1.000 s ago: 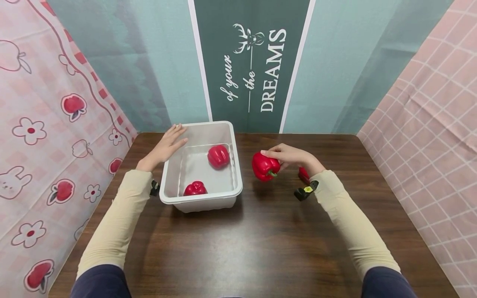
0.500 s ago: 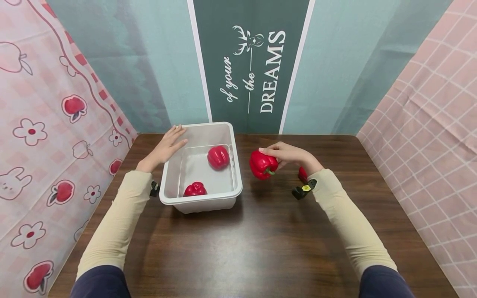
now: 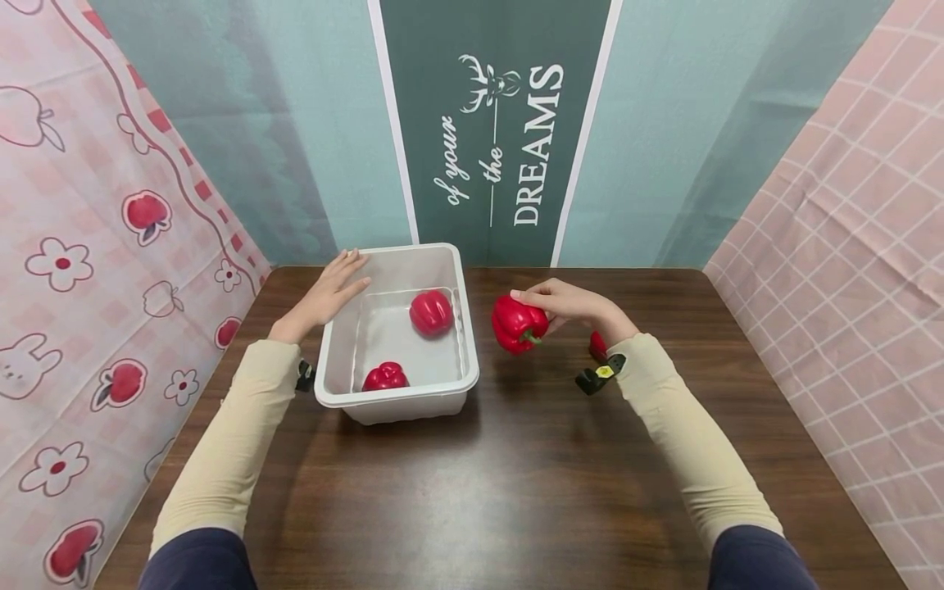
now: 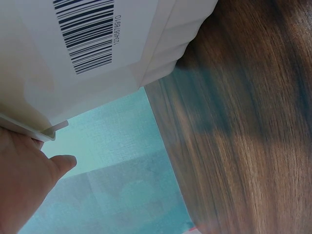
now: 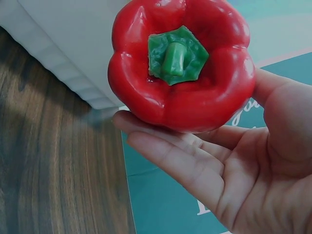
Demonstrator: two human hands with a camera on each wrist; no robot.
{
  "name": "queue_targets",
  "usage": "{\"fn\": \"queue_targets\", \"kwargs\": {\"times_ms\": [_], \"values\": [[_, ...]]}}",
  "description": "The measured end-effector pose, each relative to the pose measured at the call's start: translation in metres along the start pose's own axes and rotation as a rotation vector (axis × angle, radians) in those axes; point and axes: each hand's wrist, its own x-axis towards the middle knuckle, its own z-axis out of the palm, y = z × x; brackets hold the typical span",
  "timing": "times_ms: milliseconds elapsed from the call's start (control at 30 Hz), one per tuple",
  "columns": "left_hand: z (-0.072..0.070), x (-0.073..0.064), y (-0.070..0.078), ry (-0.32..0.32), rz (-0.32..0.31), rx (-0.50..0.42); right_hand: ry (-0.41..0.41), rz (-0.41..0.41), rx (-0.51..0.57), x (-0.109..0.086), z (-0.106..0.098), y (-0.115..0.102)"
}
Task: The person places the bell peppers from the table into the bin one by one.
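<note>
My right hand [image 3: 571,303] grips a red bell pepper [image 3: 519,324] just right of the white plastic bin [image 3: 413,400], above the table. In the right wrist view the pepper's green stem [image 5: 174,59] faces the camera, and fingers curl under its side. My left hand [image 3: 329,288] rests with relaxed, fairly straight fingers on the bin's left rim, near its far corner. Inside the bin lie two more red bell peppers, one toward the back right [image 3: 431,313] and another at the front [image 3: 385,376]. The left wrist view shows the bin's outer wall with a barcode label [image 4: 87,34].
Partly hidden behind my right wrist, a red object [image 3: 598,346] lies on the dark wooden table [image 3: 472,500]. Cloth hangings enclose it: a green and blue one [image 3: 649,131] at the back, a patterned pink one [image 3: 111,287] at left and a pink checked one [image 3: 848,270] at right.
My right hand has shifted slightly left with the bell pepper, toward the bin. The left hand stays on the rim, and the peppers in the bin have not moved.
</note>
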Motion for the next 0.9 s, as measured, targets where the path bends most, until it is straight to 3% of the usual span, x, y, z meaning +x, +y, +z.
{"fn": "queue_targets", "kwargs": {"times_ms": [900], "values": [[0.001,0.000,-0.002,-0.002,0.006,0.000,0.013,-0.005,0.035,0.001,0.007,-0.011]]}}
